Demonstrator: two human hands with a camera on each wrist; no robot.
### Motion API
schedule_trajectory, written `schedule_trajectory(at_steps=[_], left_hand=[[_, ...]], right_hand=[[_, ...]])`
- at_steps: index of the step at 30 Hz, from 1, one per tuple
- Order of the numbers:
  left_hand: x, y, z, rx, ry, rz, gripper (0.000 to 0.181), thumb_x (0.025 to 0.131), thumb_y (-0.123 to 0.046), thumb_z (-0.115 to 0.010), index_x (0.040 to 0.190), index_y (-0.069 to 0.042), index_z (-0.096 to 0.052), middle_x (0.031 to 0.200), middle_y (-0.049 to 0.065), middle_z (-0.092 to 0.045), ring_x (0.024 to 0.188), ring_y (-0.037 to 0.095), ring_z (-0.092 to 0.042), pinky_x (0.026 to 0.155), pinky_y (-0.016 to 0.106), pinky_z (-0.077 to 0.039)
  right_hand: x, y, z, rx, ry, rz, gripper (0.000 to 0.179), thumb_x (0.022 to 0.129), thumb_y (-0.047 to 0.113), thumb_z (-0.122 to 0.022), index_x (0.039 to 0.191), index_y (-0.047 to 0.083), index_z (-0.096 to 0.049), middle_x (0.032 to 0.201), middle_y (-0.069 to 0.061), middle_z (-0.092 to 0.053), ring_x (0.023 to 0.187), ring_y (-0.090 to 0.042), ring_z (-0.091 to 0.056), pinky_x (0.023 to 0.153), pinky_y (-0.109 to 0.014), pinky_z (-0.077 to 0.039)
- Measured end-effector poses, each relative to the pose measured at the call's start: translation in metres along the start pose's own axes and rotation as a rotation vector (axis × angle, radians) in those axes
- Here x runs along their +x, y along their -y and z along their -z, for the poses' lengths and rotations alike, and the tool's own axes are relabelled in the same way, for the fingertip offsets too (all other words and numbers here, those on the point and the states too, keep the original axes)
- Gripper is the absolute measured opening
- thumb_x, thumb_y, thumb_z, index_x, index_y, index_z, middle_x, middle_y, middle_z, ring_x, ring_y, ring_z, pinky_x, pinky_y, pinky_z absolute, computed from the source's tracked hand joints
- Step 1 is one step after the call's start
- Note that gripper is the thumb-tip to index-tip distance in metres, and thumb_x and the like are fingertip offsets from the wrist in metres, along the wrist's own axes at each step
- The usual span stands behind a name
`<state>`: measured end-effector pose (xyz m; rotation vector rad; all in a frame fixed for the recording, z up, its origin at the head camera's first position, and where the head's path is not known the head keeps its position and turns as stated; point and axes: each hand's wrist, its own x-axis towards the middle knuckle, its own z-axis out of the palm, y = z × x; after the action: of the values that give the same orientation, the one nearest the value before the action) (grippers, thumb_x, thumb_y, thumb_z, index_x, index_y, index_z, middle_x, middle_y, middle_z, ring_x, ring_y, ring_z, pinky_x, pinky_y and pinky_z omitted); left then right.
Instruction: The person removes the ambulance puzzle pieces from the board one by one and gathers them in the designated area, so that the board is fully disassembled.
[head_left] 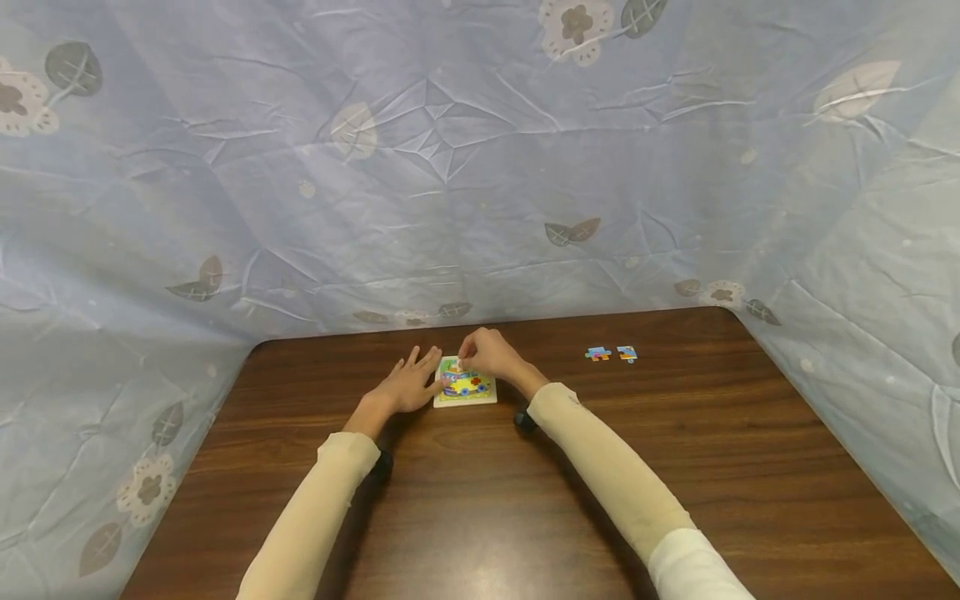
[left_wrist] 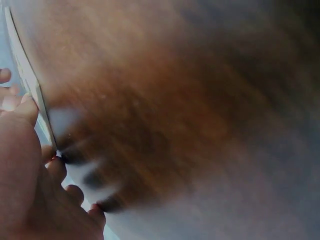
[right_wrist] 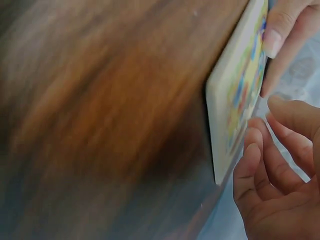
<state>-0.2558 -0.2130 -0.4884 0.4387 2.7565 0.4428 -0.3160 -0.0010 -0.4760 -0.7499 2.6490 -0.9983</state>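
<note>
A small square jigsaw puzzle [head_left: 476,388] with a yellow vehicle picture and a pale frame lies flat near the table's far edge. My left hand [head_left: 405,386] is spread beside its left side, palm down, the thumb resting on the picture. From the upper right, my right hand [head_left: 491,354] reaches over the puzzle with curled fingers. Thumb and fingertips seem to pinch a small puzzle piece [head_left: 460,364] at the picture's top; the fingers hide most of it. In the right wrist view, the right hand's fingertips [right_wrist: 253,150] are by the puzzle's edge.
Two loose puzzle pieces, a blue and pink one [head_left: 597,353] and a blue and orange one [head_left: 627,353], lie to the right on the brown wooden table [head_left: 465,475]. A patterned grey-blue cloth [head_left: 450,242] hangs behind the table and along its sides.
</note>
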Motion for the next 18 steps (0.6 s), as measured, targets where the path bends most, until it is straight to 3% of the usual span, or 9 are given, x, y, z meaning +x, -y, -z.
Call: schedule_trajectory(at_steps=[6,11,15,18], left_hand=[[0.0,0.0,0.001,-0.038,0.025,0.014,0.077,0.112,-0.049,-0.041,0.17,-0.008,-0.01,0.179,0.015,-0.002,0.164,0.047,0.005,0.133,0.066,0.002],[0.001,-0.002,0.003,-0.029,0.028,0.013,0.078,0.112,-0.051,-0.042,0.17,-0.008,-0.011,0.179,0.014,-0.003,0.164,0.048,0.004,0.133,0.067,0.0],[0.0,-0.003,0.005,-0.021,0.022,0.005,0.077,0.112,-0.049,-0.042,0.169,-0.006,-0.013,0.179,0.016,-0.004,0.164,0.049,0.003,0.132,0.068,-0.001],[0.001,-0.003,0.005,-0.019,0.025,0.005,0.076,0.113,-0.047,-0.041,0.169,-0.005,-0.013,0.179,0.016,-0.003,0.164,0.049,0.003,0.132,0.068,0.0]], right_hand=[[0.002,0.003,-0.01,0.071,-0.008,0.002,0.018,0.093,0.008,-0.078,0.109,0.001,-0.077,0.108,-0.011,-0.079,0.099,-0.025,-0.073,0.091,-0.038,-0.064],[0.001,0.007,-0.014,0.046,-0.036,0.03,0.021,0.091,0.005,-0.079,0.111,-0.002,-0.076,0.106,-0.012,-0.079,0.095,-0.024,-0.075,0.087,-0.034,-0.064],[0.002,0.01,-0.015,0.04,-0.023,0.027,0.017,0.093,0.003,-0.076,0.109,-0.002,-0.076,0.102,-0.013,-0.078,0.081,-0.018,-0.073,0.072,-0.026,-0.064],[0.002,0.011,-0.017,0.041,0.007,0.012,0.014,0.094,0.0,-0.071,0.107,-0.001,-0.077,0.1,-0.013,-0.078,0.067,-0.013,-0.066,0.059,-0.02,-0.057]])
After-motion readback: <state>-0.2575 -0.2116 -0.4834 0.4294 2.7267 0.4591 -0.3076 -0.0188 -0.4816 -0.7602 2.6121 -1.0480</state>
